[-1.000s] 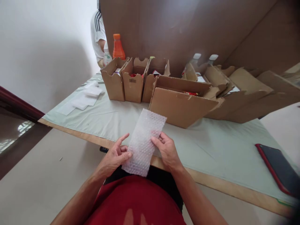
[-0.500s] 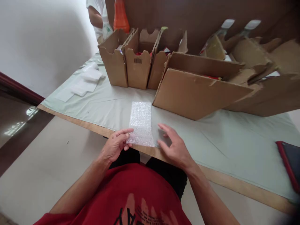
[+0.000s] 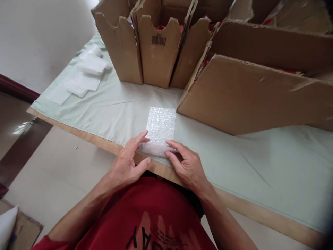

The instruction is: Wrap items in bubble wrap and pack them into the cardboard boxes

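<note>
1. Sheets [image 3: 88, 66] of pale wrapping are heaped on the table [image 3: 213, 149].
2. Left hand [image 3: 127, 158] is held open, thumb and fingers spread, nothing gripped; its fingertips are placed by the left edge of the bubble wrap [image 3: 161, 123].
3. Bubble wrap is laid between the hands, extending beyond them, near end folded.
4. Right hand [image 3: 186, 163] is half curled, thumb and forefinger slightly parted at the fold; whether it is pinched cannot be told.

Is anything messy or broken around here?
A little. The cardboard box with the barcode has an uneven, roughly cut top edge. A tiny pale scrap lies on the floor, maybe dropped. The bubble wrap shows no obvious damage.
</note>
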{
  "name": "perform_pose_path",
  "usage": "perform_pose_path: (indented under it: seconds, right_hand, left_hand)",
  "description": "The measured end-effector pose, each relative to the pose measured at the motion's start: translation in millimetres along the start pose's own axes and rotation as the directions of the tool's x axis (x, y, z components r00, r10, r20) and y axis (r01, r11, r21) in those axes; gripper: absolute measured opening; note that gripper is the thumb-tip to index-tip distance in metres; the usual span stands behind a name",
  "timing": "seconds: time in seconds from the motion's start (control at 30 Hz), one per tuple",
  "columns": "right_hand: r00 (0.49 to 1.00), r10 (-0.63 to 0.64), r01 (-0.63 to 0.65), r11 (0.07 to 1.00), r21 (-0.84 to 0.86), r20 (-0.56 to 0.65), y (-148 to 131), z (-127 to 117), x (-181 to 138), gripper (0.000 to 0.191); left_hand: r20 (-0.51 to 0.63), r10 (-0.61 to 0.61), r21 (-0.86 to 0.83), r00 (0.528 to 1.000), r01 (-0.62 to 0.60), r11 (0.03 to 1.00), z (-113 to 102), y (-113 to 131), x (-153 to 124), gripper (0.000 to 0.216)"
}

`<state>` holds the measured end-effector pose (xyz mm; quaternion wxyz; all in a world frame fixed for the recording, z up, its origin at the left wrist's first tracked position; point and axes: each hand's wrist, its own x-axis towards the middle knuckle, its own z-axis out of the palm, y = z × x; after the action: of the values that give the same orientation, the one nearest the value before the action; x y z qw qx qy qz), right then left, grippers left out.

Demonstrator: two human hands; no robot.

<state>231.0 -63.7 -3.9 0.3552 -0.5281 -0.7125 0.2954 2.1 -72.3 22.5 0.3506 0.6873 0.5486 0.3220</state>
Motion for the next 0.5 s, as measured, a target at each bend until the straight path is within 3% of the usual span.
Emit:
perform_pose_path:
  seconds: [0.1, 0.17, 0.27, 0.33, 0.4, 0.5]
  right_hand:
    - [0.998, 0.067, -0.067, 0.997, -0.039, 0.012, -1.4, 1.4, 6.3, 0.034]
    - [0.996, 0.071, -0.074, 0.995, -0.060, -0.050, -2.0, 1.8, 8.5, 0.036]
    - [0.973, -0.039, 0.007, 0.990, -0.141, -0.228, -3.5, -4.0, 4.0, 0.031]
    - [0.947, -0.180, 0.111, 0.961, -0.254, -0.267, -6.0, -11.1, -2.3, 0.028]
    - [0.942, -0.299, 0.237, 0.913, -0.331, -0.153, -8.6, -16.3, -6.7, 0.027]
    - [0.925, -0.355, 0.381, 0.856, -0.349, 0.138, -8.9, -14.3, -5.0, 0.024]
  left_hand:
    - [-0.051, -0.056, 0.013, 0.997, 0.057, 0.998, 13.9, -4.9, 13.1, 0.049]
    - [-0.066, -0.060, 0.071, 0.996, 0.064, 0.995, 19.1, -7.7, 19.5, 0.046]
    - [-0.067, -0.022, 0.163, 0.997, 0.033, 0.986, 20.6, -9.8, 22.9, 0.049]
    - [-0.064, 0.018, 0.202, 0.998, -0.005, 0.979, 20.5, -10.8, 22.7, 0.050]
    - [-0.064, 0.052, 0.233, 0.997, -0.036, 0.972, 20.9, -11.9, 22.2, 0.048]
    - [-0.050, 0.075, 0.268, 0.996, -0.059, 0.962, 20.9, -12.9, 22.0, 0.045]
